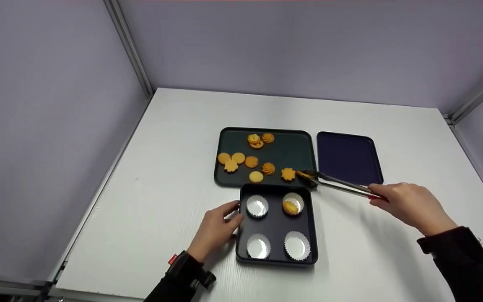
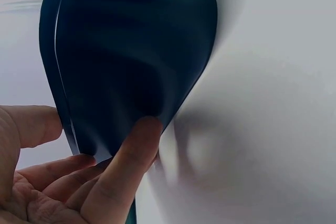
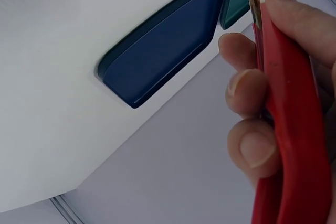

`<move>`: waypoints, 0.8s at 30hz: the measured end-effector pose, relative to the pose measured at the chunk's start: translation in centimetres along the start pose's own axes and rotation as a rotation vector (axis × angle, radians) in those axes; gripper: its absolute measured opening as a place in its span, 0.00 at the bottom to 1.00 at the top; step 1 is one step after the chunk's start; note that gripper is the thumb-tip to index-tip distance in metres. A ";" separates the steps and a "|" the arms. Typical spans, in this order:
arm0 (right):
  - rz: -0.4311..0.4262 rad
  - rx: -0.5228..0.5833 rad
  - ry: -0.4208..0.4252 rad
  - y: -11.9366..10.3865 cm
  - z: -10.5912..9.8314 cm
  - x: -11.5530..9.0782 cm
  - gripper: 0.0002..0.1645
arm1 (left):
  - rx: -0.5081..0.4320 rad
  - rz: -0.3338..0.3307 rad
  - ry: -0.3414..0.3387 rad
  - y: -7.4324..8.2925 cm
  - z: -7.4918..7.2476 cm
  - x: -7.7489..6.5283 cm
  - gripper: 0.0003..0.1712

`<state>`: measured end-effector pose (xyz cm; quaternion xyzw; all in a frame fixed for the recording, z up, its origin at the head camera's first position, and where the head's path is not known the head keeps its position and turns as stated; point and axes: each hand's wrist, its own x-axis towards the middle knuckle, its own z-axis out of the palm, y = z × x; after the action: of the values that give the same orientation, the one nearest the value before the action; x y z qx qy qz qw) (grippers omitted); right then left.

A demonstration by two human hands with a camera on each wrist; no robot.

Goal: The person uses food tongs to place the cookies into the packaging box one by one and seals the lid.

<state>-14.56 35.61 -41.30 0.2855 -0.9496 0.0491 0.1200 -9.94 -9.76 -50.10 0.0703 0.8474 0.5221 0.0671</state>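
My right hand (image 1: 413, 205) grips the red handles of metal tongs (image 3: 296, 114). The tongs' tips reach the front right corner of a dark green tray (image 1: 298, 149), around a golden cookie (image 1: 304, 175); whether they pinch it firmly is hard to see. A flower-shaped cookie (image 1: 288, 174) lies just left of the tips. At the left side of a dark square baking pan (image 1: 275, 230), my left hand (image 1: 214, 230) holds the wall, thumb at the rim and fingers against the outside. Several silver paper cups sit in the pan; the far right cup (image 1: 298, 200) contains a yellow cookie (image 1: 290, 207).
Several round, swirled and flower-shaped cookies (image 1: 238, 158) lie on the green tray's left and middle. A flat navy tray (image 1: 348, 157) stands right of it. The white table (image 1: 174, 167) is bounded by grey panels (image 1: 287, 50) at the back and sides.
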 end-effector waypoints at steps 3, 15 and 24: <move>-0.014 -0.010 0.034 0.0 0.2 -0.1 0.20 | 0.000 0.001 0.000 0.0 0.0 0.0 0.26; -0.031 -0.013 0.114 0.2 -0.1 -0.5 0.17 | 0.007 -0.019 -0.004 0.1 0.0 -0.1 0.26; -0.151 0.185 0.249 -0.9 -1.0 0.0 0.27 | -0.003 -0.014 -0.013 0.1 0.0 -0.2 0.27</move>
<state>-13.85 34.98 -40.27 0.3574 -0.8947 0.1621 0.2133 -9.77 -9.76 -49.94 0.0678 0.8466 0.5224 0.0765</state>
